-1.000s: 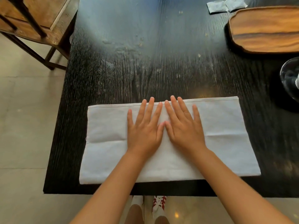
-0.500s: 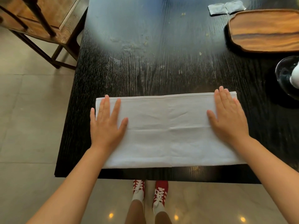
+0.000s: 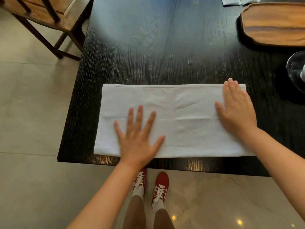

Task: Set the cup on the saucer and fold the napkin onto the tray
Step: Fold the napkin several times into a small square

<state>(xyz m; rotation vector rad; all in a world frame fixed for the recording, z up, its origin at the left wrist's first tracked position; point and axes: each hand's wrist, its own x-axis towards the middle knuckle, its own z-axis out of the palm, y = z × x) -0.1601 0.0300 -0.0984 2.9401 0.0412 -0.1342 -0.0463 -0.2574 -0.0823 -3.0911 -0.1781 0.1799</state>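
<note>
The white napkin lies flat as a long folded strip near the front edge of the dark table, its long axis running left to right, its far hemmed edge straight and its near edge just short of the table's front lip. Half a second ago the left hand pressed flat at the strip's far-left end; now the left hand sits further in toward the middle and nearer the front edge, slightly blurred, with the left end of the cloth bare. The right hand is where it was, at the strip's right end. Both hands are open and flat, palms down, gripping nothing: the left one's fingers are spread wide and point away from the person over the lower left half of the cloth, while the right one's fingers lie close together, their tips reaching the far edge by the right corner, thumb out to the left. A faint crease runs along the strip between the two hands. Beyond the right end, the wooden tray rests at the table's far right, well apart from the napkin, and a dark glossy saucer shows partly at the right border. Red shoes stand on the tiled floor below the table edge.
</note>
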